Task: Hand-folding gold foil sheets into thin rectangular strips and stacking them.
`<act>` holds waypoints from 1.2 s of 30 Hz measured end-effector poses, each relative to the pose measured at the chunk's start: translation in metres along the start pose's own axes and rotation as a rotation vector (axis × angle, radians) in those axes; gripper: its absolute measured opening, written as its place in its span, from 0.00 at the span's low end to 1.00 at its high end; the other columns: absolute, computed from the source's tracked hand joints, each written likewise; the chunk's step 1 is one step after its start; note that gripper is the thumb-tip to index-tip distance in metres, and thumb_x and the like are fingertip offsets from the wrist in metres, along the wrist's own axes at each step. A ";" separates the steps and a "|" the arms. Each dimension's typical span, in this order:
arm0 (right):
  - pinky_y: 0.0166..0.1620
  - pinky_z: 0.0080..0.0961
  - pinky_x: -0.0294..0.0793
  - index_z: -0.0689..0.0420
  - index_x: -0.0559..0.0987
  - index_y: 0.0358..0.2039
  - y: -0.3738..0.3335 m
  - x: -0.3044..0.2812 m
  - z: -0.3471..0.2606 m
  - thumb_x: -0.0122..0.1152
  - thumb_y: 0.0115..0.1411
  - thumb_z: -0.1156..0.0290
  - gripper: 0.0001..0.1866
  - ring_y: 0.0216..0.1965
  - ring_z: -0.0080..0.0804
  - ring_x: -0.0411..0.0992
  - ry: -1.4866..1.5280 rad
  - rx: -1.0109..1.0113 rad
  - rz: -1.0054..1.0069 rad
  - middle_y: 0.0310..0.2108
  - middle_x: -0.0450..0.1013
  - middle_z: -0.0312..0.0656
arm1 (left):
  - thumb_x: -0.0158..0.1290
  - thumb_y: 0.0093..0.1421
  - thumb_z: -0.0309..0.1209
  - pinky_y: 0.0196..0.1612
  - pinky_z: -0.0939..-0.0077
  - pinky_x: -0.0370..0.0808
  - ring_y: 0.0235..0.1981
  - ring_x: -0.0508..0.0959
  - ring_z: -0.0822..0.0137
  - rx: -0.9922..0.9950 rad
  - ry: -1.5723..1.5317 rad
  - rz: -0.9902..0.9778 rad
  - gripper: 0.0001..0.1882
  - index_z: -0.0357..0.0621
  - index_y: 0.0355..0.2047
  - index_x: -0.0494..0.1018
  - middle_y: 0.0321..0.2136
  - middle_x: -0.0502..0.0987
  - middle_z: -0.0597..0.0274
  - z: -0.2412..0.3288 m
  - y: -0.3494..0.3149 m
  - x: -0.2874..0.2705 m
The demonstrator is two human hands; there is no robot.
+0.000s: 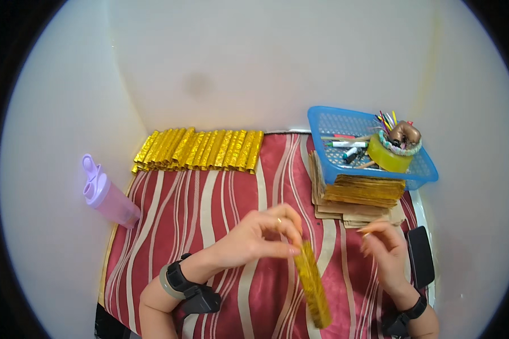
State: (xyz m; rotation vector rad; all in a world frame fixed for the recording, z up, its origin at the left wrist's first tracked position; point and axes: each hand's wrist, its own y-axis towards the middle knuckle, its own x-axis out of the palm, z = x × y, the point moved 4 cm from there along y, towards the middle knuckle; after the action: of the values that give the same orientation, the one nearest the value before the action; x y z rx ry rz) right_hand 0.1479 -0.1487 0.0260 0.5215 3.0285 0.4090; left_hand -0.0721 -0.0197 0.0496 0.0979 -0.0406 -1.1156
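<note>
Between the thumb and fingers of my left hand [266, 234] is the top end of a gold paper roll [314, 288], a thin tube with a crinkled sheen. The roll hangs at a slant over the cloth, its lower end toward me. Off to the right, my right hand [387, 254] is apart from the roll, its thumb and fingertips drawn together in a pinch. Whatever may be between those fingertips is too small to make out. Just beyond this hand lies a stack of gold and brown paper sheets [362, 195].
Several finished-looking gold rolls [198, 150] lie in a row at the back left. A blue basket [345, 169] holding pens and tape rests partly on the paper stack. A purple bottle [113, 198] stands left, a black phone [421, 257] right. Striped red cloth [175, 226] covers the table; white walls surround it.
</note>
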 end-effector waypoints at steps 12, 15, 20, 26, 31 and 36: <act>0.35 0.17 0.67 0.59 0.79 0.36 -0.011 0.042 -0.002 0.68 0.56 0.75 0.08 0.32 0.19 0.68 -0.048 0.094 -0.615 0.33 0.71 0.34 | 0.61 0.57 0.28 0.41 0.80 0.70 0.37 0.72 0.76 -0.175 0.019 -0.253 0.06 0.41 0.35 0.82 0.38 0.74 0.66 -0.021 0.002 0.039; 0.36 0.17 0.67 0.60 0.79 0.34 -0.010 0.039 -0.003 0.67 0.56 0.76 0.06 0.33 0.19 0.67 0.036 0.086 -0.607 0.35 0.70 0.35 | 0.61 0.58 0.27 0.42 0.80 0.70 0.37 0.73 0.76 -0.119 -0.072 -0.205 0.07 0.42 0.37 0.83 0.37 0.76 0.65 -0.026 0.002 0.037; 0.37 0.16 0.66 0.60 0.80 0.33 -0.011 0.038 -0.001 0.67 0.56 0.78 0.04 0.34 0.18 0.66 0.124 0.090 -0.602 0.40 0.67 0.36 | 0.61 0.59 0.29 0.42 0.82 0.70 0.37 0.74 0.76 -0.156 -0.169 -0.173 0.08 0.40 0.38 0.82 0.35 0.77 0.65 -0.028 0.001 0.038; 0.37 0.14 0.65 0.60 0.80 0.33 -0.010 0.040 0.000 0.67 0.57 0.78 0.05 0.34 0.16 0.65 0.178 0.121 -0.620 0.41 0.66 0.36 | 0.61 0.60 0.29 0.41 0.82 0.70 0.36 0.74 0.76 -0.123 -0.182 -0.175 0.08 0.39 0.38 0.82 0.35 0.77 0.65 -0.028 0.000 0.039; 0.37 0.15 0.66 0.60 0.81 0.33 -0.009 0.038 -0.002 0.68 0.56 0.77 0.05 0.34 0.17 0.66 0.121 0.095 -0.634 0.40 0.68 0.36 | 0.61 0.59 0.29 0.40 0.82 0.70 0.36 0.74 0.77 -0.135 -0.173 -0.169 0.09 0.38 0.37 0.82 0.34 0.77 0.65 -0.026 0.000 0.040; 0.38 0.15 0.67 0.59 0.82 0.31 -0.008 0.038 -0.008 0.69 0.54 0.77 0.04 0.35 0.18 0.67 0.094 0.120 -0.660 0.39 0.69 0.36 | 0.62 0.59 0.29 0.39 0.82 0.70 0.35 0.73 0.77 -0.148 -0.133 -0.173 0.08 0.38 0.37 0.82 0.33 0.76 0.66 -0.024 -0.001 0.041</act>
State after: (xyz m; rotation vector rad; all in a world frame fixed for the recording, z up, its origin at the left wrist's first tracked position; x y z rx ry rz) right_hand 0.1090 -0.1449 0.0318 -0.5084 3.0778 0.2118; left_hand -0.0527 -0.0559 0.0248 -0.1071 -0.0696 -1.2929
